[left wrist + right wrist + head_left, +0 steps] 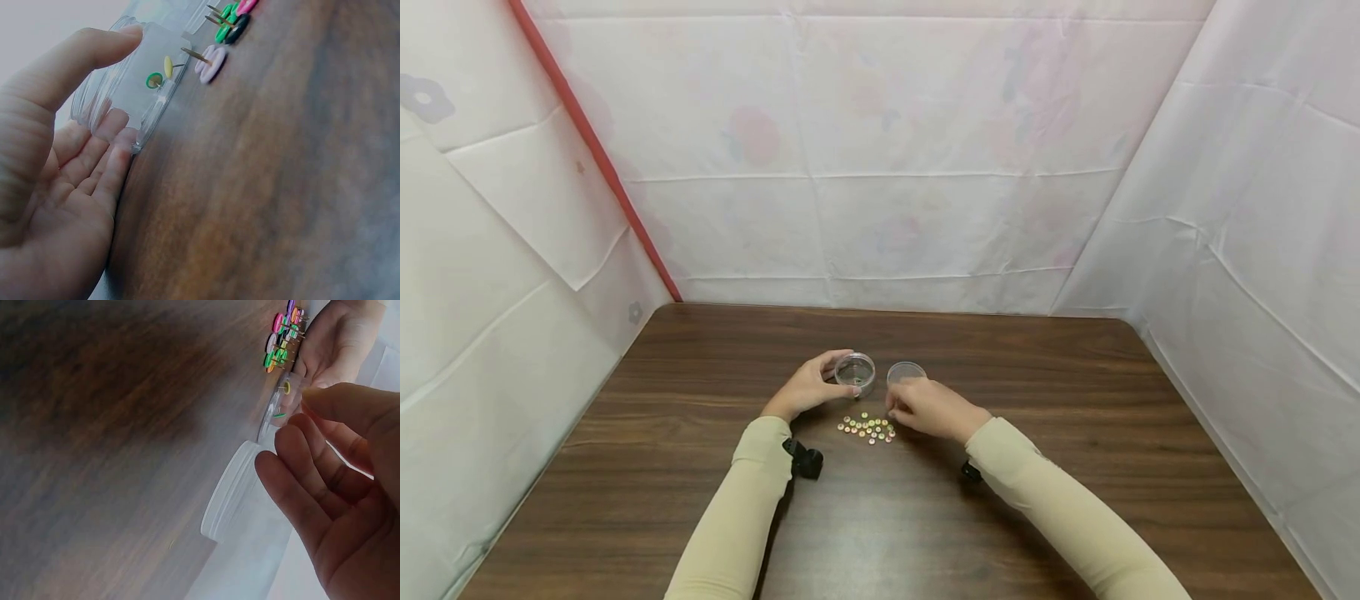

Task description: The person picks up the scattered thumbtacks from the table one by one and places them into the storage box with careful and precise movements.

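Fingers (112, 178) of the left hand (805, 387) grip a clear jar (125, 84); the right hand's (936, 407) fingers are bent towards the thumb, and whether they pinch anything cannot be told. A white patterned curtain (917, 233) encloses the back and sides of the brown worktop (865, 517). A red strip (595, 150) runs down the curtain at the left. A black wrist camera (805, 460) is fitted at the left sleeve (737, 500). In the head view, the right hand covers the near edge of a clear lid (228, 490).

The jar is transparent and round, mouth upward, at the worktop's middle, left of the lid. Inside are a green and a yellow thumbtack. The loose thumbtacks (865, 425), in mixed colours, lie grouped in front of the jar, several with pins up.

Both forearms extend forward and converge. The left thumb and fingers span the jar's sides; the right fingertips are just beside the loose thumbtacks.
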`<state>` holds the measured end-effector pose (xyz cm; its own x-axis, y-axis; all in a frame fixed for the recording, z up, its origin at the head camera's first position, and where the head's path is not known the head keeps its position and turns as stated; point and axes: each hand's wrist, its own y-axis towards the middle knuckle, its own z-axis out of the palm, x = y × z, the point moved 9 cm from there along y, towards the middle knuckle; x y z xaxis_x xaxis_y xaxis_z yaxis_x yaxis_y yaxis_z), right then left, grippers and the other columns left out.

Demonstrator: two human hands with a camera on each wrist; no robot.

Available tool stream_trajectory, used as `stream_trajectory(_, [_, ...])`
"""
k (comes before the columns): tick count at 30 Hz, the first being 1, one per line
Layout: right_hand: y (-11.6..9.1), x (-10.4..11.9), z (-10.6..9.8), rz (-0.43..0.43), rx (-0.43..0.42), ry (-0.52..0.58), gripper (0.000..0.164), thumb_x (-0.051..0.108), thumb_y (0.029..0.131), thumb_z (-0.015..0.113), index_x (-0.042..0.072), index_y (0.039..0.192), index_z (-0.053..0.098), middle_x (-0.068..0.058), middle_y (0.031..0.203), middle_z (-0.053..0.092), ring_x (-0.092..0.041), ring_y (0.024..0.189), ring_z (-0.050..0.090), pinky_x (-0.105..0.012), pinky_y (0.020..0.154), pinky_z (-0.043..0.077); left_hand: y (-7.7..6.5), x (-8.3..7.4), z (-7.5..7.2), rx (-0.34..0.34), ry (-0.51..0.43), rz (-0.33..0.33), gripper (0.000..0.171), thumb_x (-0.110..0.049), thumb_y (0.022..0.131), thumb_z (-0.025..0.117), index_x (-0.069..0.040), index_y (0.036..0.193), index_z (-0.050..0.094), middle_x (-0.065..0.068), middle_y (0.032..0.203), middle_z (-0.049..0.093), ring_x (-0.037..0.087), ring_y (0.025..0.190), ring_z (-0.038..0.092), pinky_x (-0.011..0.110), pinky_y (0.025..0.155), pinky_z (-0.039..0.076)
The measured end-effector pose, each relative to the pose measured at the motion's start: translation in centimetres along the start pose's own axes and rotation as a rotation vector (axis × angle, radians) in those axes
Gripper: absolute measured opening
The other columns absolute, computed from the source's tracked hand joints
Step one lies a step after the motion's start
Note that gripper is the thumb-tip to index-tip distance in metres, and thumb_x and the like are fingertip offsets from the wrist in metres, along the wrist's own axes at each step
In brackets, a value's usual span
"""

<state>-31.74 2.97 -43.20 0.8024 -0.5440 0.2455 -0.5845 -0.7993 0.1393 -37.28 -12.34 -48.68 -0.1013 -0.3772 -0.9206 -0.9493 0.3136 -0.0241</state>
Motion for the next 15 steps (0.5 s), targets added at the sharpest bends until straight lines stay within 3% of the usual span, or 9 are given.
stream_trajectory(9, [-0.2,0.9,0.4,-0.034,0.045,-0.017,0.004,0.014,0.087,0.063,0.015,0.088,0.067,0.005,0.083,0.058,-0.002,0.069,0.048,-0.019,0.06,0.048,-1.3,-2.8,0.1,0.059,-0.014,-0.005,0.076,-0.022,0.077,0.077,-0.009,0.142,0.038,0.019,0.139,0.042,0.034,0.128,0.035,0.054,0.106,0.033])
stream_trajectory(15, [-0.1,1.2,0.8,-0.044,0.061,-0.012,0.005,0.017,0.088,0.064,0.014,0.086,0.067,0.005,0.082,0.061,-0.001,0.069,0.049,-0.019,0.062,0.049,-1.7,-3.3,0.0,0.055,-0.003,-0.001,0.076,-0.022,0.078,0.076,-0.008,0.142,0.037,0.019,0.14,0.041,0.034,0.129,0.034,0.054,0.106,0.032])
